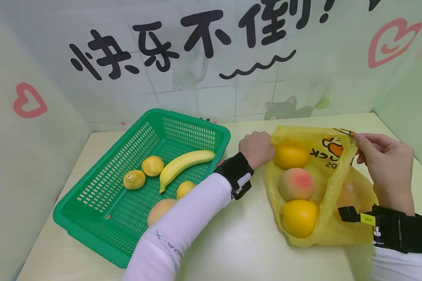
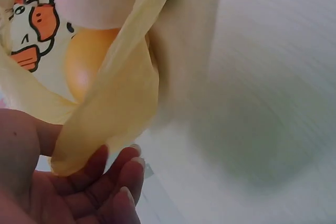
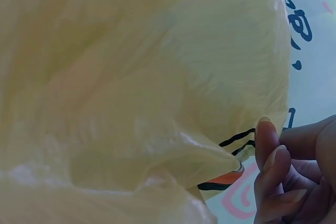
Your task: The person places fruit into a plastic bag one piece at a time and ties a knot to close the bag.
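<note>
A thin yellow plastic bag (image 1: 341,218) with a duck print is spread between my two hands on the table. My left hand (image 1: 256,150) pinches its edge at the far left, thumb and fingers around a fold of plastic in the left wrist view. On the other side my right hand (image 1: 392,168) pinches the bag's right rim between thumb and fingertips. Inside lie an orange-yellow fruit (image 1: 292,155) at the top, a peach (image 1: 297,184) in the middle and another orange-yellow fruit (image 1: 300,218) nearest me. Yellow film fills most of the right wrist view.
Left of the bag stands a green slotted basket (image 1: 102,246). It holds a banana (image 1: 186,166), small yellow fruits (image 1: 152,166) and a round peach-coloured fruit (image 1: 160,210), partly hidden by my left forearm. A printed wall (image 1: 211,97) closes off the table's back.
</note>
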Tool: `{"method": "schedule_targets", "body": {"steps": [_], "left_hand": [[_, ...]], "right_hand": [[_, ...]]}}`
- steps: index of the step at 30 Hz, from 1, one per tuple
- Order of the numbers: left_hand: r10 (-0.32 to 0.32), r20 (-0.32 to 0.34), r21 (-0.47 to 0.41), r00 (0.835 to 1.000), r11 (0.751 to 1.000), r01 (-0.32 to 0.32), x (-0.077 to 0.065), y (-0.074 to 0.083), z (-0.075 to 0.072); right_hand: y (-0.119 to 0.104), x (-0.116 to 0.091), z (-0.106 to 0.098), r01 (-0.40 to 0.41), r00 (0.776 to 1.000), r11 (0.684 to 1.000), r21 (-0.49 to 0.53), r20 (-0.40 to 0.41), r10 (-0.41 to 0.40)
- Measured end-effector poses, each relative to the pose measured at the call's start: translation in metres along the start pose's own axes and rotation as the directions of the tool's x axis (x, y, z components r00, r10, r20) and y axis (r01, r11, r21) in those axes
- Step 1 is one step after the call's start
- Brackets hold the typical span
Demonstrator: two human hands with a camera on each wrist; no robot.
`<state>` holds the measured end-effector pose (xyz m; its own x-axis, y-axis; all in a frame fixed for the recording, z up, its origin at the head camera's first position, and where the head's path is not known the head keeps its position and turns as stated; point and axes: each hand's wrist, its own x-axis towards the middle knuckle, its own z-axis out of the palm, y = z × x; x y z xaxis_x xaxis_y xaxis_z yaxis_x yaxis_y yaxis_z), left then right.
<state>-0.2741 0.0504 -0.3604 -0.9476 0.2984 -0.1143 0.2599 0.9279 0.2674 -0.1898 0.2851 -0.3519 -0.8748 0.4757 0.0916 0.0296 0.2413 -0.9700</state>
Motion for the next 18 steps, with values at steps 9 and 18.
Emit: {"method": "schedule_targets", "body": {"steps": [9,18], "left_hand": [[0.072,0.055,-0.081,0.996,0.994,-0.068,-0.003,-0.013,-0.016],[0.091,-0.018,-0.180,0.996,0.979,-0.093,-0.009,-0.042,-0.053]], "right_hand": [[0.002,-0.002,-0.001,-0.021,1.000,0.994,-0.107,-0.024,0.019],[0.003,0.000,0.007,-0.019,1.000,0.998,-0.056,-0.003,0.019]]}}
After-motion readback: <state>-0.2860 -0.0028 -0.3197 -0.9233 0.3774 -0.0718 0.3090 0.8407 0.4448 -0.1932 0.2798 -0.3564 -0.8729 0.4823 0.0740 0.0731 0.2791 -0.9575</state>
